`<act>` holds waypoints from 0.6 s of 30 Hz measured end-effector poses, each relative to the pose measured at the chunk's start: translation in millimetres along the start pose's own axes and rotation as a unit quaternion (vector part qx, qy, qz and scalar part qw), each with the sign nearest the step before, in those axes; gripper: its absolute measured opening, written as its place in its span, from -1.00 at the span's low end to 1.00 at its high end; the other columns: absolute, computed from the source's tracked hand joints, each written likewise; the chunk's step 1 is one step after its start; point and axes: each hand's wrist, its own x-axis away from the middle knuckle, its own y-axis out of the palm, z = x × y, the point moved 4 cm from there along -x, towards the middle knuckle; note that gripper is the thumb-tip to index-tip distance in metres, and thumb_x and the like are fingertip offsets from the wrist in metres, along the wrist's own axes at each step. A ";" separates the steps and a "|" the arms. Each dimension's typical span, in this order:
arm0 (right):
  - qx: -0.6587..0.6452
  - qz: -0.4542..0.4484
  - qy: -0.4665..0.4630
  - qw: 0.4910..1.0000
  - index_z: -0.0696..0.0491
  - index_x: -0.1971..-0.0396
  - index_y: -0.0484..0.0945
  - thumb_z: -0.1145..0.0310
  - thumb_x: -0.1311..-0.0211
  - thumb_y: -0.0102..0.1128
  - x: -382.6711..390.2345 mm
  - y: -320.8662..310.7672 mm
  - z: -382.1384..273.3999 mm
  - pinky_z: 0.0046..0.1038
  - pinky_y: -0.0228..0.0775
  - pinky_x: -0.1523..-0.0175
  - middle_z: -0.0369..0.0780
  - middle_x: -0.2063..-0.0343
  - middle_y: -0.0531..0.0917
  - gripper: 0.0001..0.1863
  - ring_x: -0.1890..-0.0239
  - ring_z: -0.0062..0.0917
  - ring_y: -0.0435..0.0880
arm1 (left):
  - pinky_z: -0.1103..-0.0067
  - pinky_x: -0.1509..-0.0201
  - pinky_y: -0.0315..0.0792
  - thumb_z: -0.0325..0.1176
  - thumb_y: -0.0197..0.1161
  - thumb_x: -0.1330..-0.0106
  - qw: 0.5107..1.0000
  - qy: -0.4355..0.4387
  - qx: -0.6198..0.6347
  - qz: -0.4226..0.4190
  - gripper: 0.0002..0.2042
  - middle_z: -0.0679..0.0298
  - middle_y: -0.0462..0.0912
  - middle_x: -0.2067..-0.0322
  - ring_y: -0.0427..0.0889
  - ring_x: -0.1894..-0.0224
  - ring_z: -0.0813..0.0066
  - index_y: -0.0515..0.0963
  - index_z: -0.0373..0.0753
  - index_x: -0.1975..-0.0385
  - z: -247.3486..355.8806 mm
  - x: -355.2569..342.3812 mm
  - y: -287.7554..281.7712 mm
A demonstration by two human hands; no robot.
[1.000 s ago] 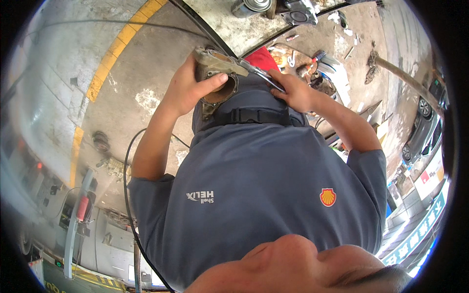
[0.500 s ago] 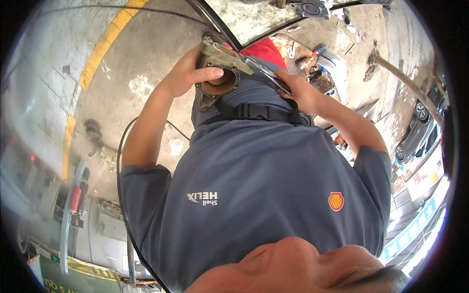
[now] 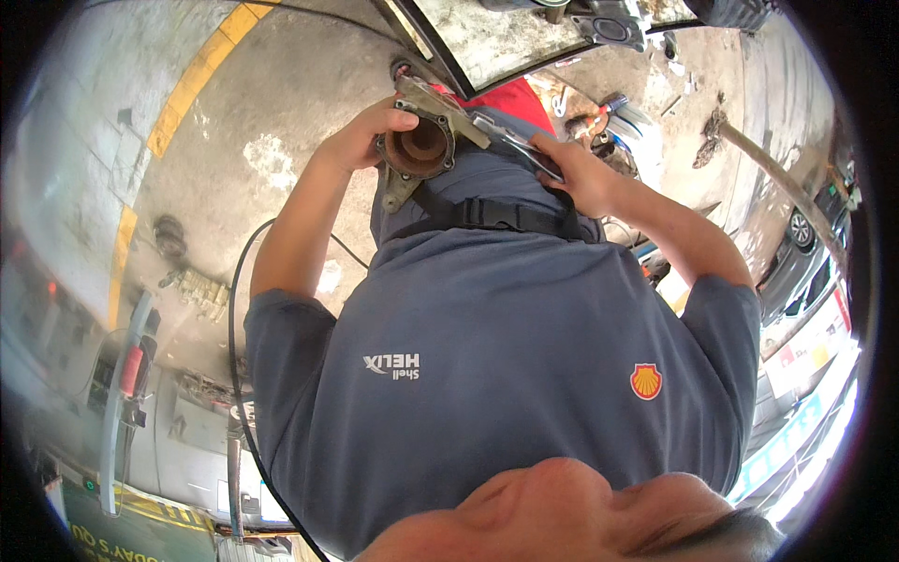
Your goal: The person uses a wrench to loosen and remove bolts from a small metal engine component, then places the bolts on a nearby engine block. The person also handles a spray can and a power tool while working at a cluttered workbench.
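My left hand (image 3: 363, 136) is closed round the edge of a dirty cast-metal housing (image 3: 448, 110), its thumb at the rim of the round bore. The bore's inside is rusty brown, and small bolt holes ring its flange. My right hand (image 3: 582, 176) grips a slim silver hand tool (image 3: 510, 140), whose tip points at the housing's flat edge. Whether the tip touches the metal I cannot tell, nor the tool's exact kind. Both things are held in front of my waist, just beyond the black belt buckle (image 3: 492, 214).
A dark-framed worktable (image 3: 506, 42) stands just ahead, with a grey metal part (image 3: 607, 30) on it. Tools and scraps lie on the floor at the right, near a wooden pole (image 3: 782, 173). A black cable (image 3: 234, 328) runs down my left side. A car (image 3: 796, 248) is at far right.
The housing has tilted so its bore faces up more openly. My left thumb has moved from across the bore to its rim. The tool stays against or close to the housing's edge.
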 end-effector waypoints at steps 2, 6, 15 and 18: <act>-0.001 0.006 -0.011 1.000 0.10 -0.11 0.38 0.45 -0.42 0.23 -2.3 -3.1 -0.6 -0.11 0.45 0.03 0.05 0.24 0.64 -0.66 0.13 0.01 0.65 | 0.35 -0.37 0.49 -0.14 0.30 -0.33 0.998 -0.004 0.065 -0.013 -0.38 0.04 0.64 -0.21 0.64 -0.23 0.23 0.47 -0.42 -0.31 -11.5 -5.8 -7.5; 0.019 0.007 -0.040 0.999 0.08 -0.12 0.41 0.41 -0.43 0.20 -14.3 -8.8 -0.4 -0.17 0.48 -0.05 0.01 0.16 0.66 -0.67 0.05 -0.13 0.69 | 0.32 -0.34 0.52 -0.13 0.24 -0.38 0.982 0.012 0.187 0.008 -0.44 0.00 0.69 -0.16 0.68 -0.20 0.16 0.53 -0.39 -0.27 -37.8 -14.2 -30.2; -0.110 -0.130 -0.003 0.985 -0.02 -0.39 0.40 0.27 -0.51 0.16 -15.0 -55.0 -36.5 -0.41 0.43 -0.12 -0.29 0.15 0.60 -0.50 0.10 -0.56 0.56 | 0.21 0.07 0.71 0.16 0.02 -0.51 0.985 0.032 0.147 -0.081 -0.29 -0.30 0.66 -0.06 0.77 0.06 -0.04 0.43 -0.43 -0.34 11.1 -8.4 18.3; -0.158 -0.156 -0.030 0.975 -0.04 -0.59 0.21 0.31 -0.51 0.15 -15.3 -63.3 -35.5 -0.44 0.43 -0.13 -0.27 0.16 0.59 -0.31 0.11 -0.55 0.57 | 0.19 0.10 0.73 0.19 -0.04 -0.53 0.980 0.058 0.177 -0.076 -0.26 -0.32 0.64 -0.07 0.78 0.14 -0.05 0.40 -0.44 -0.36 30.6 -6.2 46.1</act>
